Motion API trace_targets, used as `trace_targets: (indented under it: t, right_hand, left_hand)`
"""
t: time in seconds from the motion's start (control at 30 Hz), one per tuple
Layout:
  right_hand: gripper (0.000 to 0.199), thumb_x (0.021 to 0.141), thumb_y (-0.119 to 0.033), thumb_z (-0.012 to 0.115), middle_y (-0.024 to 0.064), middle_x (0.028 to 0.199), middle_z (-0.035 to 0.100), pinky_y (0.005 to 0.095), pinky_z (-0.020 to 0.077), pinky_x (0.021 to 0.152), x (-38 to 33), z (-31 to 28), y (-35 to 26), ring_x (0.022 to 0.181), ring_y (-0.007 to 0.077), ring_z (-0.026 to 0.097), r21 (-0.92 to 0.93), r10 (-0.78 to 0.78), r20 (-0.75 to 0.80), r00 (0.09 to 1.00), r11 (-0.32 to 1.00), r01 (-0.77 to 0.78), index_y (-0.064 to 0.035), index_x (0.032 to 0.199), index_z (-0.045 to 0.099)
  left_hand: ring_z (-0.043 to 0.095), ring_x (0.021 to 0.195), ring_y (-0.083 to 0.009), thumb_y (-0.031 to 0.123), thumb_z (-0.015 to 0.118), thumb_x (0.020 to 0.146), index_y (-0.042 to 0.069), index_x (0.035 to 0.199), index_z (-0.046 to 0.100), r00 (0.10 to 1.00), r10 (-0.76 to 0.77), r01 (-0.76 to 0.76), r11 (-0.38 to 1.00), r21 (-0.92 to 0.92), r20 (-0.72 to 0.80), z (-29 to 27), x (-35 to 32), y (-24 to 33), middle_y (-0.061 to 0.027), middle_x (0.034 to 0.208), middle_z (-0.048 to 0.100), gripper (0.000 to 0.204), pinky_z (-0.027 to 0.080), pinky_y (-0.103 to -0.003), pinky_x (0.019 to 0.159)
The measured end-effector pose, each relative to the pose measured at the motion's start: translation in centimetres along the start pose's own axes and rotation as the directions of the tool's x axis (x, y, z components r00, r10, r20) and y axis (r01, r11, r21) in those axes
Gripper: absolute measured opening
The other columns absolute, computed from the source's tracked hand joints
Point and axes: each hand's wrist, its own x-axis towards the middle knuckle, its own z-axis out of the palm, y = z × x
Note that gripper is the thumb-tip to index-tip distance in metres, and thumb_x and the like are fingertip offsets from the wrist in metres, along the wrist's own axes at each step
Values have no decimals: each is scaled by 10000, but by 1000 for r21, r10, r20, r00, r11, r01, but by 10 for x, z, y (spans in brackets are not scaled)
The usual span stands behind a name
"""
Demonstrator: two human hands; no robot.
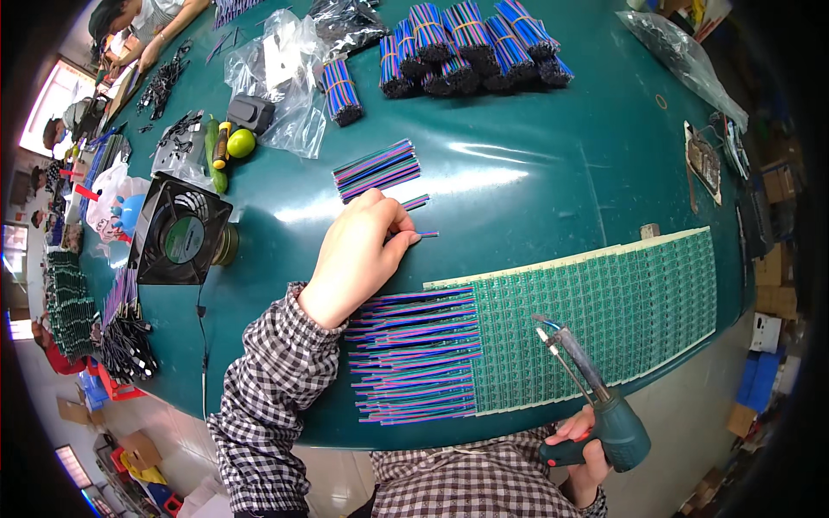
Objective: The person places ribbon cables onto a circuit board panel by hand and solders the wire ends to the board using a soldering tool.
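My left hand [358, 246] reaches over the table with thumb and fingers closed on a short ribbon wire [429, 234], whose end sticks out to the right. Just beyond it lies a loose stack of ribbon wires [377, 170] in blue, pink, green and black. At the lower right, my right hand [583, 445] grips a dark green soldering gun [622, 430] by its handle. The gun's tip points up and left, over a wide panel of green circuit boards [596, 315]. Along the panel's left edge, many ribbon wires [414, 358] stretch out leftward in rows.
Banded wire bundles [466, 43] are piled at the back, with another bundle [342, 91] beside clear plastic bags [276, 78]. On the left stand a black fan [181, 233], a lime [242, 143] and a yellow-handled tool [222, 145]. Another person [160, 22] sits far left.
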Motion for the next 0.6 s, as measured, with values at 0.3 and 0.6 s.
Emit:
trace_targets:
  t: [0.3, 0.6]
  right_hand:
    - [712, 1001, -366, 682, 143, 1010, 598, 444, 682, 756, -8, 11, -16, 965, 270, 656, 0, 54, 81, 995, 999, -54, 132, 1450, 443]
    - [731, 992, -343, 695, 165, 1019, 631, 458, 681, 774, -15, 12, -16, 973, 278, 679, -31, 68, 103, 992, 997, -65, 134, 1452, 388]
  left_hand:
    - [709, 802, -250, -68, 736, 843, -7, 1023, 708, 952, 273, -286, 955, -82, -141, -12, -54, 71, -116, 901, 697, 192, 578, -329, 731]
    - [674, 878, -220, 51, 729, 774, -25, 1124, 757, 850, 523, -520, 821, 235, 55, 38, -120, 82, -108, 1063, 663, 359, 567, -302, 703]
